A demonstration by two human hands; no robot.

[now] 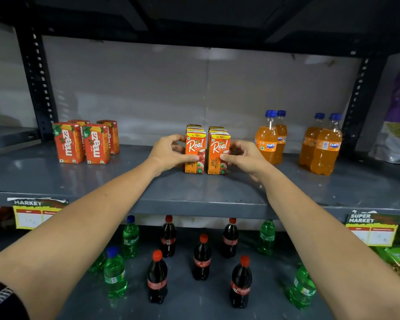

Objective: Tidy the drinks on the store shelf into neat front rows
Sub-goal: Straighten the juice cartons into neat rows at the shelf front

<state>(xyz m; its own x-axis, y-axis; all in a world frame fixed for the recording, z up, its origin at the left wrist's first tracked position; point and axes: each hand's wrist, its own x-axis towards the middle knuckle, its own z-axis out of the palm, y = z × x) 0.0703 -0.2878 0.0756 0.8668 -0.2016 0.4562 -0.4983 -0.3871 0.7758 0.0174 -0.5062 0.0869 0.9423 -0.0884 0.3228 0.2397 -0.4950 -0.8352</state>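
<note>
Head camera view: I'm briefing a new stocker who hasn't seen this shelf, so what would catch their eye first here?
First, the two hands, left hand and right hand, cupping two rows of Real apple juice cartons at the middle of the upper shelf. Maaza cartons stand to the left, orange Fanta bottles to the right. Below, cola bottles and green soda bottles stand scattered on the lower shelf.

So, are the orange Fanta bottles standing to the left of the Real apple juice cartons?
No, the Fanta bottles stand to the right of the Real cartons; Maaza cartons are left.
</note>
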